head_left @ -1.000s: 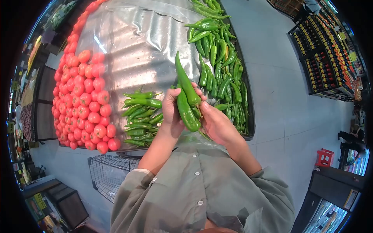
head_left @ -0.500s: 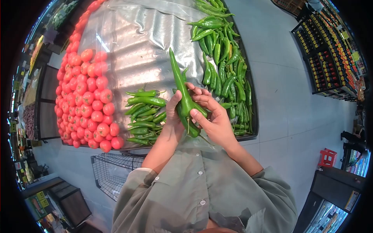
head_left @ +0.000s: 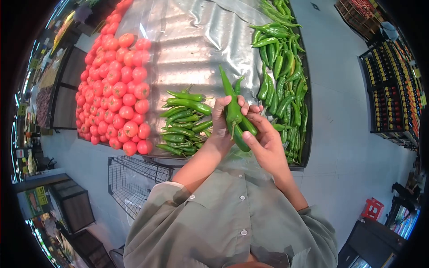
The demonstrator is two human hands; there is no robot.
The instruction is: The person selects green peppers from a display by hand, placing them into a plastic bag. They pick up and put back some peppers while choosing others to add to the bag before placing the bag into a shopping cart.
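A small bunch of long green peppers (head_left: 233,111) is held in front of my chest, their tips pointing away from me. My left hand (head_left: 221,123) is closed around them, thumb on the near side and fingertips showing past the far side. My right hand (head_left: 271,145) holds the lower right peppers, with its thumb against their rounded ends. Just left of my hands lies a loose pile of green peppers (head_left: 183,129). A longer heap of green peppers (head_left: 288,89) runs along the display's right side.
Red tomatoes (head_left: 118,89) are heaped on the left of the silvery display surface (head_left: 192,53). A wire shopping cart (head_left: 134,178) stands at lower left. Shelves of jars (head_left: 389,89) and a red plastic stool (head_left: 373,208) are off to the right across the floor.
The view has shifted, so the display sits further right. My right hand has let go of the top pepper and moved down right to the lower ones; my left hand now grips the top one.
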